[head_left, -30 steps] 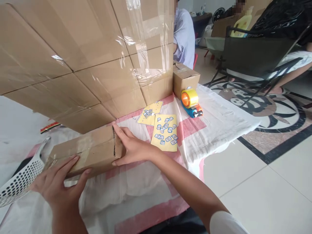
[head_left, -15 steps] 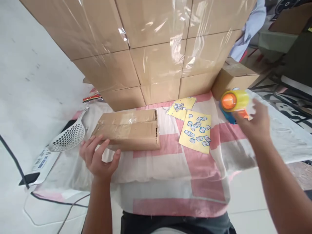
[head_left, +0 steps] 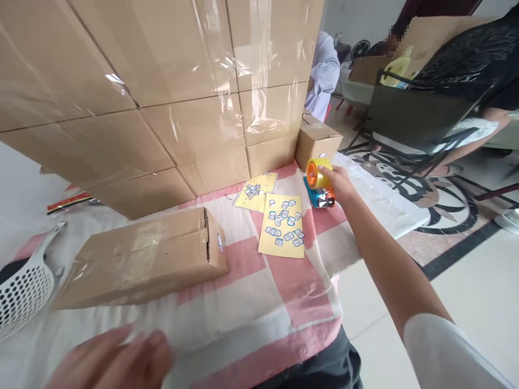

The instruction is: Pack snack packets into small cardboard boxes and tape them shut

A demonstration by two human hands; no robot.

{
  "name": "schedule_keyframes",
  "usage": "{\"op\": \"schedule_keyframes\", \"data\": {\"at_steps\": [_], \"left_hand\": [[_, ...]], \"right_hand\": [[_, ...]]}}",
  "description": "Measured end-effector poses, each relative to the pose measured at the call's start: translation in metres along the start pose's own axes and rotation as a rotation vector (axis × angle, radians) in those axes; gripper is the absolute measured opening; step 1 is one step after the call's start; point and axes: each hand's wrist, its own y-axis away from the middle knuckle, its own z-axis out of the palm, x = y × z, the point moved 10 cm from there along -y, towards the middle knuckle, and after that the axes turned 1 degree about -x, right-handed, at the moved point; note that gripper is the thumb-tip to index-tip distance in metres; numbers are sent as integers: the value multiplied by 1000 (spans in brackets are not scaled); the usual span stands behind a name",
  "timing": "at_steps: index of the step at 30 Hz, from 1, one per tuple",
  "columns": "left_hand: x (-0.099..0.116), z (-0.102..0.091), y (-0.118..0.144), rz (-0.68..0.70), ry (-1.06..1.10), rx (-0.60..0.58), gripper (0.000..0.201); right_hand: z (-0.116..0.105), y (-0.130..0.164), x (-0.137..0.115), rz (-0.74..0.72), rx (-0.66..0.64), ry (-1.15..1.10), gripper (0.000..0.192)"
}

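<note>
My right hand (head_left: pixel 339 182) reaches far out and its fingers lie on the yellow tape roll of a tape dispenser (head_left: pixel 317 175) with a blue and orange body, standing on the pink-and-white cloth (head_left: pixel 259 292). My left hand (head_left: pixel 117 362) is blurred at the bottom left, fingers apart, holding nothing, above the cloth. A long taped cardboard box (head_left: pixel 141 256) lies flat between the hands, apart from both. Two yellow sticker sheets (head_left: pixel 283 226) lie beside the dispenser.
A tall wall of plastic-wrapped cartons (head_left: pixel 162 86) stands behind the cloth. A small carton (head_left: pixel 318 139) sits by the dispenser. A white perforated scoop (head_left: pixel 24 286) lies at left. Other people sit at the back right near a dark folding chair (head_left: pixel 413 113).
My right hand left the long box's end, swung right and reached the tape dispenser. My left hand came off the box and dropped toward me. The view shifted around.
</note>
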Motion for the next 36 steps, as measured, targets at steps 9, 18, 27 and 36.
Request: {"op": "schedule_keyframes", "data": {"at_steps": [9,18,27,36], "left_hand": [[163,229,-77,-181,516,-577,28],[144,286,-84,-399,714,-635,18],[161,272,-76,-581,850,-739,34],[163,269,-38,-616,750,-696,36]], "right_hand": [[88,83,-62,-7,-195,-556,47],[102,98,-62,-167,-224,-361,42],[94,95,-63,-157,-165,-431,37],[104,88,-27,201,-140,-623,55]]}}
